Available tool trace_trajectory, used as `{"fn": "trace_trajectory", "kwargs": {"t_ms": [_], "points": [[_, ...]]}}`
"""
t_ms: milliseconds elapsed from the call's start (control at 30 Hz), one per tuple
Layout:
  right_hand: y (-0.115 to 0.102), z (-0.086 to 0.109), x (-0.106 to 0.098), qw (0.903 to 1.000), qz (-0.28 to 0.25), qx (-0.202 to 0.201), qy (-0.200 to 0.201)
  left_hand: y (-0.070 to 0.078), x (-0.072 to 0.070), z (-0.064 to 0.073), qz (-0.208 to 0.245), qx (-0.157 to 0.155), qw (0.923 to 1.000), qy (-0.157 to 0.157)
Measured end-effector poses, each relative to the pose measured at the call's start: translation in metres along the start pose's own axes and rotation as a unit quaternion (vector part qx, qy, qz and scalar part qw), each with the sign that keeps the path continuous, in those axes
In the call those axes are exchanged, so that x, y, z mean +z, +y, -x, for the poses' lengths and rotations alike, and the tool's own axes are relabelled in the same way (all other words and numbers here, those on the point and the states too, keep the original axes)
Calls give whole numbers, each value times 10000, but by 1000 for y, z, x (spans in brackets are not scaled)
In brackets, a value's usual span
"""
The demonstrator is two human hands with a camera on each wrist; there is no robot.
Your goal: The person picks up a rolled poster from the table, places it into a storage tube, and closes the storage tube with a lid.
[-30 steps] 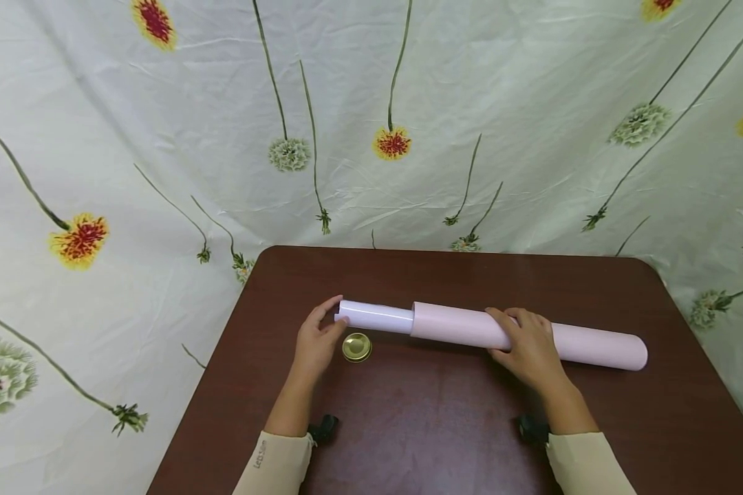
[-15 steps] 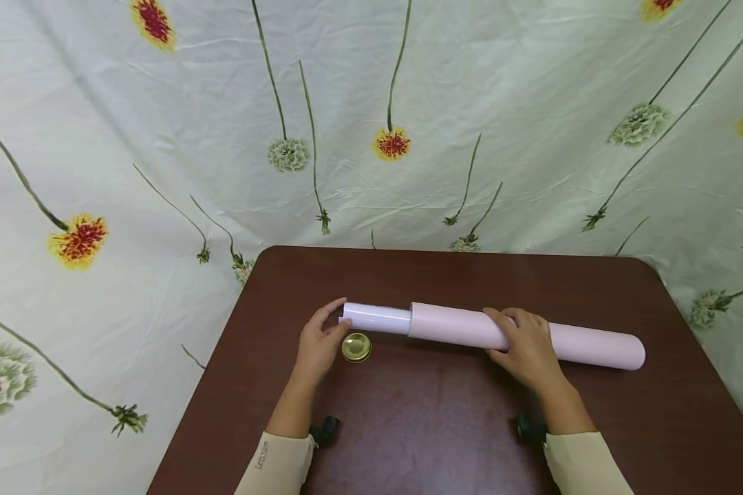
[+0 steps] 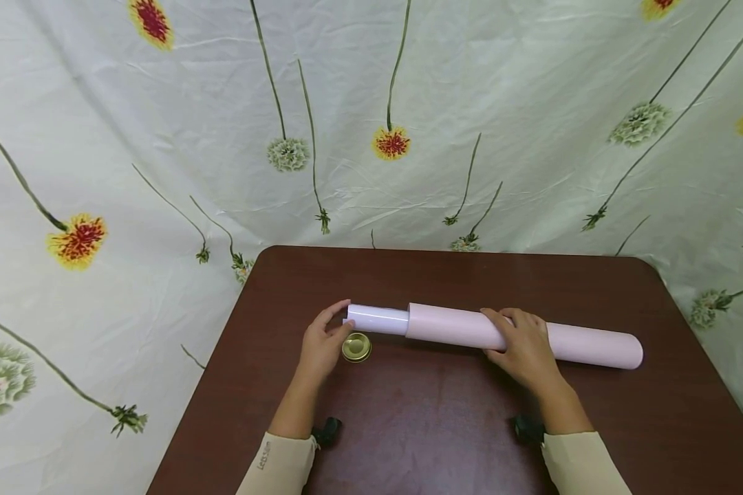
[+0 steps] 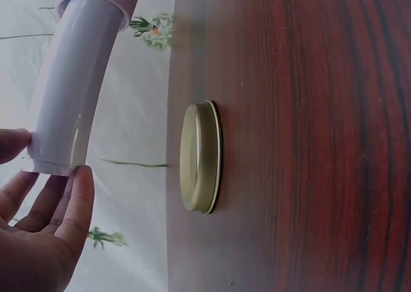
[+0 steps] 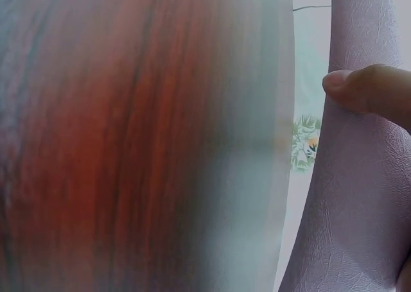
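Work's approx midway, as far as pics show: glossy white roll of thin sheet, paper or film point(image 3: 378, 320), sits partly inside long pale-pink tube w/ crinkled, leather-like skin point(image 3: 458, 326); a short length sticks out the tube's L end, the rest is hidden inside, so can't tell how deep it goes. L hand point(image 3: 320, 344) pinches the roll's outer end, thumb one side, fingertips the other, right at the rim; a small edge of sheet juts there. R hand point(image 3: 526, 347) grips the tube approx mid-length, thumb on near side, fingers over the top; R wrist view gets only thumb + a bit of another finger. Tube + roll lie in one line, slanting slightly across the dark red-brown wood-grain table point(image 3: 421, 426); L end looks raised off the surface, R end can't tell. Round gold metal lid point(image 3: 356, 348) lies on the table, rim down per L wrist view, near L hand but untouched. Done: roll's inner end is in the tube's mouth. Left, I'd judge: the exposed length is outside, and the mouth has no lid on; whether the gold one fits it, unclear.
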State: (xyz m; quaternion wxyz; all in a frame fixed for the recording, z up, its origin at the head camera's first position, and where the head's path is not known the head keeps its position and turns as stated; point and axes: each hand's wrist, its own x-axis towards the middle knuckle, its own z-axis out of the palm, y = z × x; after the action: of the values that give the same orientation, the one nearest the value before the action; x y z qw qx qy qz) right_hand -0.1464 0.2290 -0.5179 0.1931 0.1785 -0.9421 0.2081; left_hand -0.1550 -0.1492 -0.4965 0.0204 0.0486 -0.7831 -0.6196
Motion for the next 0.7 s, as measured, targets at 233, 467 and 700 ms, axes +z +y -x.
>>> {"fn": "trace_trajectory", "kwargs": {"t_ms": [233,467,700], "points": [[-2,-1,0,9999,15,32,-94,11,1,4,125,-16,9999,-104],[-2,-2,0,10000,34,21,-74,38,1,14,116,-70,9997,-207],[-3,-2,3,10000,35,17,-74,39,5,16,89,-58,9997,-214]]}}
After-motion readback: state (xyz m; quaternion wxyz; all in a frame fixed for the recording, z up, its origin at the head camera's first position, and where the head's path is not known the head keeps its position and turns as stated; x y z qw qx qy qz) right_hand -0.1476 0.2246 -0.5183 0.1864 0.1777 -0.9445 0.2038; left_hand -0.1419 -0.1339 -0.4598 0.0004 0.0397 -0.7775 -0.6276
